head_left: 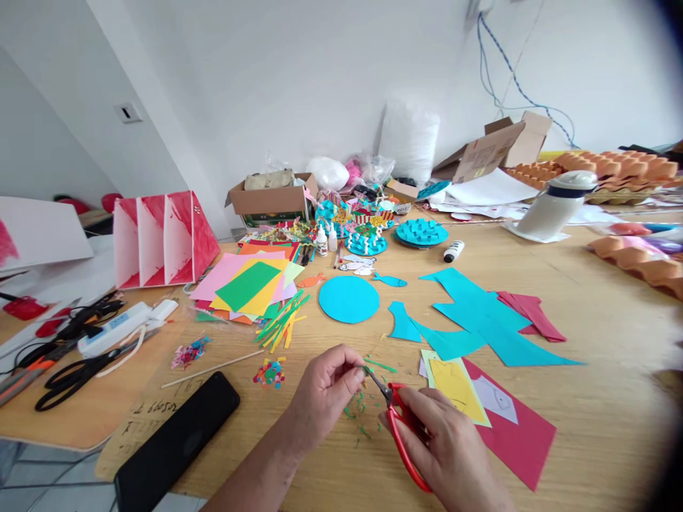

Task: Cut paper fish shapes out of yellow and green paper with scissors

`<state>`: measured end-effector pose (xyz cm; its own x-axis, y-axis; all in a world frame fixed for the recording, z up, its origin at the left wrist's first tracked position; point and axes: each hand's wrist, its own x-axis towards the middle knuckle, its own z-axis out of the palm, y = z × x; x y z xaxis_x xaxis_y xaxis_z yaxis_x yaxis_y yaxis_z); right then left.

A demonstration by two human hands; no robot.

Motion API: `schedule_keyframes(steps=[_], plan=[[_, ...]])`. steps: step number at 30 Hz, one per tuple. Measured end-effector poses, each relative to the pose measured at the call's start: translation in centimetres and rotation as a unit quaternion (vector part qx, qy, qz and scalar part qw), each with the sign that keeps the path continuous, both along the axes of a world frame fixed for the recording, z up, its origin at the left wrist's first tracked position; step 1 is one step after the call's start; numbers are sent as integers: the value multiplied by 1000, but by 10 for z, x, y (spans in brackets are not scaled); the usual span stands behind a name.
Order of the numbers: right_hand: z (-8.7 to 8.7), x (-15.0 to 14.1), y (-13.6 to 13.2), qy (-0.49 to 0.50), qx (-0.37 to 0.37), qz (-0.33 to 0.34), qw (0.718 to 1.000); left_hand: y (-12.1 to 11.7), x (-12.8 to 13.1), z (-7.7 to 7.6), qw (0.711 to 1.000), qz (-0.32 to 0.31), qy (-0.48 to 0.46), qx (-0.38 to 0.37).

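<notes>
My left hand (331, 384) is closed in a pinch over the table. Whatever is between its thumb and forefinger is too small and covered to make out. My right hand (445, 434) grips red-handled scissors (408, 455), whose blade tips reach the left fingertips. Small green paper snippets (363, 429) are scattered on the wood below the blades. A thin green paper strip (381, 365) lies just beyond the scissors. Right of them, a yellow paper with pencil lines (453, 387) and a white paper with a drawn fish (495, 398) rest on red paper (526, 444).
A blue paper circle (348, 299) and blue offcuts (480, 320) lie farther back. Left are coloured sheets (248, 286), paper strips (282, 318), confetti dots (269, 372), a wooden stick (213, 368), a black phone (178, 441) and black scissors (80, 377). Glue bottles (322, 242) stand behind.
</notes>
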<state>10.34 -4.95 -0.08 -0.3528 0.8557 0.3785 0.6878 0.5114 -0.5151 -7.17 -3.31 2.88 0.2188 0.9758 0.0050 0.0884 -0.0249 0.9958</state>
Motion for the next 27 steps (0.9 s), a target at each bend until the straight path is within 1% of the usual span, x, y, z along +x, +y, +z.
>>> schedule_keyframes(steps=[3,9,14,19,27], plan=[[1,-1,-1,-3,-13,2,1000,0,0,-1,1000,-16,0,7],[5,-3,-2,6,-10,1,1000,-2,3,2,999,-29,8,14],[7,-4,-3,14,-11,1,1000,-2,3,5,999,-32,8,15],[8,-2,-4,14,-10,-2,1000,-3,3,4,999,-36,8,21],[6,2,-5,-8,-10,11,1000,-4,3,5,999,-31,5,20]])
